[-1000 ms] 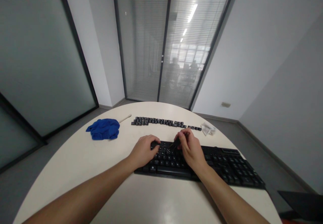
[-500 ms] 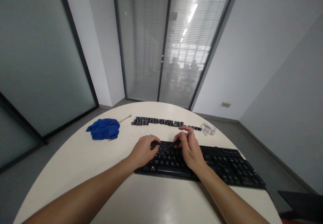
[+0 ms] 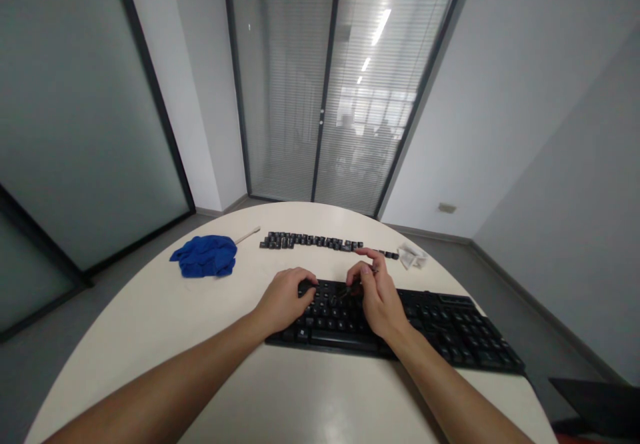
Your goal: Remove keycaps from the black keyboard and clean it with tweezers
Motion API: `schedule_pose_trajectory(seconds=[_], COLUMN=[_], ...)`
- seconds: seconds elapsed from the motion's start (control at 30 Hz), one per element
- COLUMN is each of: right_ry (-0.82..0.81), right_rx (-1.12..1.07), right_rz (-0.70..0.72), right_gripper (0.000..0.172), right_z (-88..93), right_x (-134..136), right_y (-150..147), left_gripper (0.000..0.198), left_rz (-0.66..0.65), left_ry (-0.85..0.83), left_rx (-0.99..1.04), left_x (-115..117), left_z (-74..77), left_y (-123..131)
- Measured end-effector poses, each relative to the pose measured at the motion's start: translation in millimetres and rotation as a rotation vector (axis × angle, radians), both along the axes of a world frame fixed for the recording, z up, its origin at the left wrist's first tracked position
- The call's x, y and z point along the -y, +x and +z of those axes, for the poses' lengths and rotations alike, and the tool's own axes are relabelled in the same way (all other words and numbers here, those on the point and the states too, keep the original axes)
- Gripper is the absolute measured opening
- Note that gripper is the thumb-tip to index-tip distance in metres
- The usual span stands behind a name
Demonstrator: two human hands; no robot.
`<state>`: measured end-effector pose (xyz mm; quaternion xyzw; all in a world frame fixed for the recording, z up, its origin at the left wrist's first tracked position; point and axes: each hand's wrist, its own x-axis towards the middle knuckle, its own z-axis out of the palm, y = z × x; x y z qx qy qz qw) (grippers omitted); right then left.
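Note:
A black keyboard [image 3: 345,339] lies across the table in front of me, with some key places in its upper rows bare. My left hand [image 3: 286,299] grips its upper left part, thumb over the keys and fingers at the back edge. Pinched in my right hand [image 3: 377,297] is a thin black tool [image 3: 347,291], its tip pointing down-left at the upper left keys. Whether it is tweezers or a keycap puller I cannot make out. Beyond the hands, loose black keycaps [image 3: 305,239] stand in rows.
On the round white table [image 3: 215,337], a crumpled blue cloth [image 3: 206,256] lies at the left beside a thin light stick [image 3: 249,235]. Crumpled white tissue [image 3: 412,255] lies at the right. A dark object [image 3: 595,401] shows past the table's lower right edge.
My right hand and the tool have shifted slightly, the tool's tip moving a little to the right over the keys. My left hand stays where it was on the keyboard.

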<state>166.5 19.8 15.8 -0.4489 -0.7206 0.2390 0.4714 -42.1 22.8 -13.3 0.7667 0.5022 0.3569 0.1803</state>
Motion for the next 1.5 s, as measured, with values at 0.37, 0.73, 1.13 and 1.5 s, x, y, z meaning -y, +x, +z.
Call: schedule_pose_trajectory(seconds=[0.37, 0.73, 1.13, 1.5], right_ry=[0.031, 0.003, -0.013, -0.023], right_rx=[0.042, 0.107, 0.232, 0.185], right_rz=[0.013, 0.102, 0.198, 0.235], right_gripper=[0.032, 0.030, 0.032, 0.033], right_z=[1.8, 4.1, 8.3, 10.5], right_x=[1, 3, 1, -1], right_y=[0, 0, -1, -1], left_gripper=[0.016, 0.015, 0.015, 0.014], left_rz=[0.001, 0.001, -0.002, -0.006], left_ry=[-0.002, 0.002, 0.009, 0.014], left_rx=[0.007, 0.004, 0.004, 0.004], left_x=[-1, -1, 0, -1], left_z=[-1.1, -0.8, 0.3, -1.9], left_y=[0, 0, 1, 0])
